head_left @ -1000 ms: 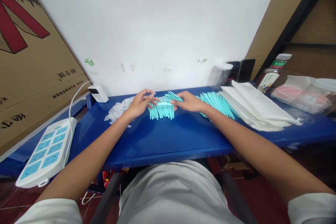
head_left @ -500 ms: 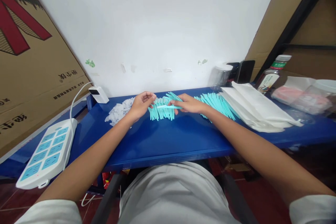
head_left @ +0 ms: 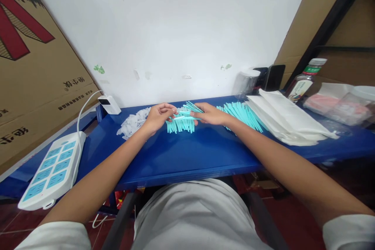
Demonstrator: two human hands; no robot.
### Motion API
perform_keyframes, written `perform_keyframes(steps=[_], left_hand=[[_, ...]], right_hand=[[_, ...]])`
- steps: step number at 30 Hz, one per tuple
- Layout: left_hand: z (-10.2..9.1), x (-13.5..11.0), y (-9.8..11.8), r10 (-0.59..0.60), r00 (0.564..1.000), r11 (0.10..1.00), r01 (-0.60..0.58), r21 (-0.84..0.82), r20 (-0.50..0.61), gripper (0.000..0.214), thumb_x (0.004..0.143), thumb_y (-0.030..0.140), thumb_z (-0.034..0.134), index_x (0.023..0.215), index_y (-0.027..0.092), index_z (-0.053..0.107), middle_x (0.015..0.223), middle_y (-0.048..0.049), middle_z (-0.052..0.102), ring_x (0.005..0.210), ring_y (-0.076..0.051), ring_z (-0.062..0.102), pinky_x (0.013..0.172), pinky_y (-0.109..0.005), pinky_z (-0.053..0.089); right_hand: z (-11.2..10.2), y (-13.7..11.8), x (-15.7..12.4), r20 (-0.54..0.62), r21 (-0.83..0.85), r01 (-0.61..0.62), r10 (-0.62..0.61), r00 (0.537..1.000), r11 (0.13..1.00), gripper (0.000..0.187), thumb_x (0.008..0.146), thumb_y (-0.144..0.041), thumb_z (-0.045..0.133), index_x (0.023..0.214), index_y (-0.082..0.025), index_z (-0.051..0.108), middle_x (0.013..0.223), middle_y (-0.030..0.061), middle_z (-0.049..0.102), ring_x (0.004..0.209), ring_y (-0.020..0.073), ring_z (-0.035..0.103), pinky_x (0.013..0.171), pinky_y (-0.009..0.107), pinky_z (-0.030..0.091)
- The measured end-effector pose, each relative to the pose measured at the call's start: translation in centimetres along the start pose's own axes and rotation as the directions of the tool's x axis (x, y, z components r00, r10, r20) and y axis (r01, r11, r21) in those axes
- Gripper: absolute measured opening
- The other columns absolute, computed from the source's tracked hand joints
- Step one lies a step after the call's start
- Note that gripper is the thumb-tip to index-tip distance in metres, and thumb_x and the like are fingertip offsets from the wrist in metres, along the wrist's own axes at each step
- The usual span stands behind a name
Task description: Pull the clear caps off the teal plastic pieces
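Observation:
On the blue table (head_left: pixel 187 156), my left hand (head_left: pixel 156 117) and my right hand (head_left: pixel 209 114) meet over a row of turquoise plastic sticks (head_left: pixel 181 125). Between their fingertips they pinch one turquoise stick (head_left: pixel 185 117), held level just above the row. The left fingertips seem to hold a small clear cap at its end, too small to be sure. A heap of clear white caps (head_left: pixel 131 123) lies just left of my left hand. A second, larger pile of turquoise sticks (head_left: pixel 243 113) lies behind my right wrist.
A stack of white bags (head_left: pixel 287 123) lies at the right. A clear jar (head_left: pixel 246 84), a bottle (head_left: pixel 304 80) and plastic packets (head_left: pixel 342 105) stand at the back right. A white power strip (head_left: pixel 49 170) and charger (head_left: pixel 109 104) sit at the left, beside cardboard boxes (head_left: pixel 32 66).
Both hands stayed at the row of sticks. The single stick between my fingertips has been lifted slightly and turned level, and my left fingers have closed onto its end.

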State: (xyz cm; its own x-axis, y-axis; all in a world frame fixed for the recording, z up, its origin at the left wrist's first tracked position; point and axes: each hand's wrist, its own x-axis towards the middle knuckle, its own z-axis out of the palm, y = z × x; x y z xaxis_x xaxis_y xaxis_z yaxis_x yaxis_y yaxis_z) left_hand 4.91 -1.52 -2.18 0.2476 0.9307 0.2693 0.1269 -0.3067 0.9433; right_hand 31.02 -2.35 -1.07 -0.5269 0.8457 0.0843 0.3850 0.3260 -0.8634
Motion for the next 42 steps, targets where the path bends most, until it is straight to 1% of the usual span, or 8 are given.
perform_keyframes(steps=[7,13,21,28,31,38,40,42], left_hand=[[-0.3,0.2,-0.2,0.003,1.000,1.000,-0.004,0.028,0.008,0.044,0.077,0.051,0.086,0.099,0.014,0.078,0.093,-0.0113,0.078,0.075,-0.018,0.067,0.065,-0.029,0.053],[-0.6,0.4,-0.5,0.005,0.999,1.000,-0.004,0.022,-0.054,0.047,0.076,0.055,0.086,0.099,0.015,0.080,0.093,-0.0116,0.079,0.085,-0.021,0.070,0.069,-0.029,0.053],[-0.4,0.3,-0.3,-0.035,0.998,0.999,0.035,0.002,-0.044,0.047,0.072,0.054,0.089,0.096,0.014,0.081,0.091,-0.0121,0.079,0.082,-0.020,0.070,0.069,-0.030,0.053],[-0.3,0.2,-0.2,-0.042,0.998,0.999,0.043,0.030,-0.040,0.044,0.072,0.053,0.089,0.094,0.015,0.082,0.088,-0.0111,0.080,0.081,-0.021,0.070,0.067,-0.029,0.053],[0.1,0.1,-0.2,-0.018,0.999,0.998,0.020,0.054,-0.030,0.043,0.071,0.052,0.090,0.090,0.015,0.082,0.084,-0.0109,0.079,0.078,-0.021,0.070,0.065,-0.030,0.052],[0.9,-0.2,-0.7,0.069,0.997,0.992,-0.066,0.111,-0.020,0.043,0.068,0.054,0.091,0.085,0.015,0.083,0.093,-0.0114,0.081,0.085,-0.024,0.071,0.078,-0.034,0.053],[0.7,0.0,-0.6,0.076,0.997,0.988,-0.073,0.133,-0.014,0.046,0.071,0.058,0.087,0.087,0.015,0.083,0.094,-0.0116,0.081,0.087,-0.025,0.072,0.078,-0.034,0.053],[-0.1,0.4,-0.2,0.099,0.995,0.973,-0.100,0.208,0.015,0.049,0.080,0.062,0.078,0.095,0.016,0.083,0.096,-0.0117,0.081,0.088,-0.025,0.071,0.079,-0.034,0.053]], right_hand=[[-0.2,-0.3,-0.1,-0.026,-0.014,0.019,-0.019,0.999,1.000,0.031,0.097,-0.049,0.062,0.092,-0.021,0.050,0.072,0.0028,0.068,0.051,0.0127,0.046,0.049,0.029,0.031],[-0.4,-0.4,-0.1,-0.050,-0.096,0.076,-0.081,0.995,0.992,0.027,0.098,-0.046,0.058,0.093,-0.020,0.055,0.073,0.0029,0.069,0.055,0.0133,0.048,0.054,0.029,0.033],[-0.4,0.1,0.1,-0.069,-0.159,0.111,-0.123,0.990,0.981,0.028,0.098,-0.045,0.057,0.086,-0.021,0.048,0.072,0.0018,0.070,0.060,0.0151,0.052,0.059,0.030,0.033],[-0.5,0.2,0.1,-0.078,-0.200,0.130,-0.148,0.986,0.971,0.028,0.098,-0.046,0.055,0.086,-0.021,0.049,0.072,0.0017,0.071,0.062,0.0158,0.052,0.060,0.030,0.033],[-0.1,0.1,0.0,-0.062,-0.212,0.154,-0.171,0.983,0.965,0.028,0.098,-0.046,0.056,0.086,-0.021,0.049,0.072,0.0016,0.071,0.067,0.0170,0.054,0.063,0.030,0.034],[0.8,0.4,0.1,-0.030,-0.178,0.201,-0.210,0.977,0.963,0.031,0.098,-0.049,0.056,0.087,-0.022,0.047,0.073,0.0009,0.073,0.065,0.0162,0.050,0.061,0.030,0.032],[0.8,0.2,0.2,-0.031,-0.168,0.189,-0.197,0.980,0.967,0.032,0.098,-0.049,0.056,0.085,-0.023,0.043,0.072,0.0004,0.073,0.062,0.0153,0.046,0.060,0.030,0.030],[0.7,-0.1,0.1,-0.040,-0.171,0.182,-0.192,0.981,0.968,0.031,0.098,-0.046,0.056,0.084,-0.023,0.041,0.072,0.0005,0.073,0.061,0.0151,0.046,0.060,0.030,0.030]])
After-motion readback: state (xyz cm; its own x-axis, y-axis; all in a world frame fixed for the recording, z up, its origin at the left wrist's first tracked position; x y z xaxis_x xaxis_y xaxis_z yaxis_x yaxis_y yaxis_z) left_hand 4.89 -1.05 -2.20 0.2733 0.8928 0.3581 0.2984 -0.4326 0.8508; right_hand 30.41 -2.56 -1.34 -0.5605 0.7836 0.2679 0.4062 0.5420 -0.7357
